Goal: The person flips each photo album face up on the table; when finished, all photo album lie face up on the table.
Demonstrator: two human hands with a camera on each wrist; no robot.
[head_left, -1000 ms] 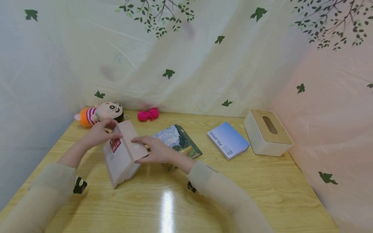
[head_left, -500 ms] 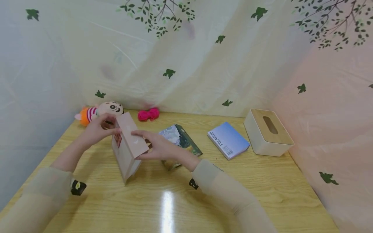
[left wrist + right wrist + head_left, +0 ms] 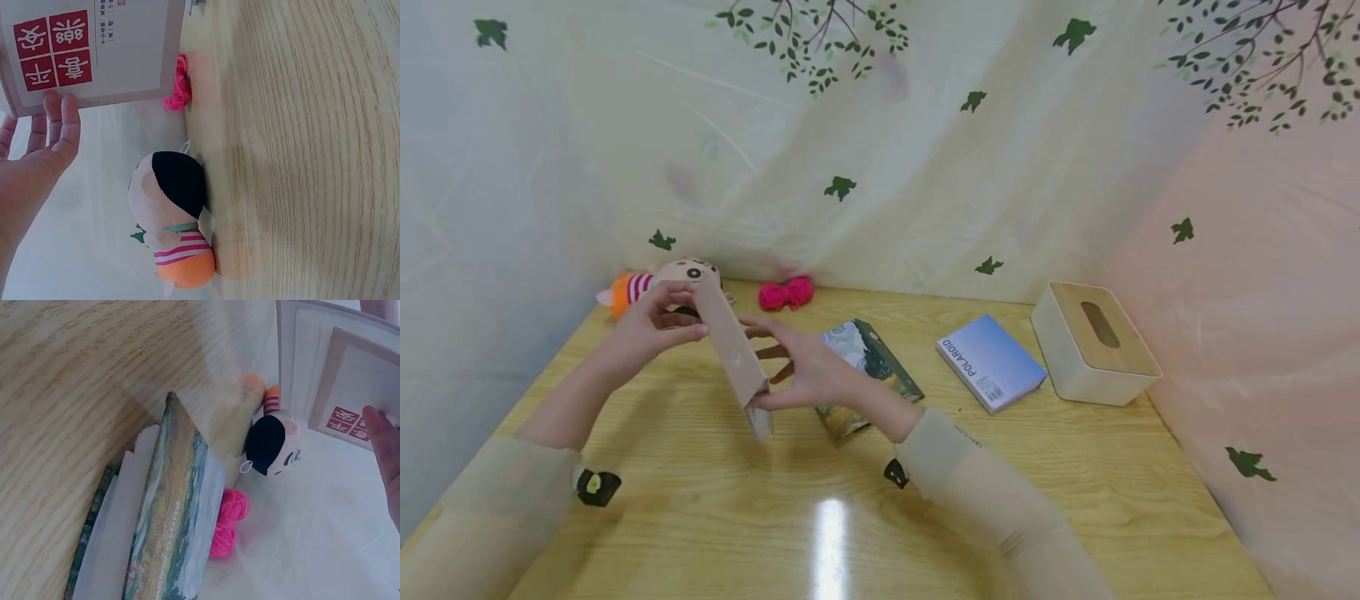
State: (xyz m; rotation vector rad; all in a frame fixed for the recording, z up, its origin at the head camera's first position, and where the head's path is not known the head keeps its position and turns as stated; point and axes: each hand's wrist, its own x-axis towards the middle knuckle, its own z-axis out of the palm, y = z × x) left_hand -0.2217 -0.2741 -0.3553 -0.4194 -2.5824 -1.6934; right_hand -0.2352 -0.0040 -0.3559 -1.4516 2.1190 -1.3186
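Both hands hold a pale pink book (image 3: 728, 346) above the left part of the table, its spine turned up. On its cover (image 3: 125, 56) is a red square of white characters, plain in the left wrist view. My left hand (image 3: 647, 333) grips the far end between thumb and fingers. At the near end, my right hand (image 3: 808, 367) holds the book with the thumb at the lower corner and the fingers spread along the other side. Just right of that hand lies a book with a painted landscape cover (image 3: 868, 358), partly hidden by the wrist; loose covers and pages show in the right wrist view.
A plush doll (image 3: 640, 292) lies at the back left, behind the left hand. Pink yarn (image 3: 786, 293) sits near the back wall. Toward the right are a blue POLAROID album (image 3: 991, 362) and a white tissue box (image 3: 1093, 342) with a wooden lid.
The pink book has been lifted and swung to the right, so its front cover no longer shows to the head camera and mostly the spine is seen. Both hands moved with it.
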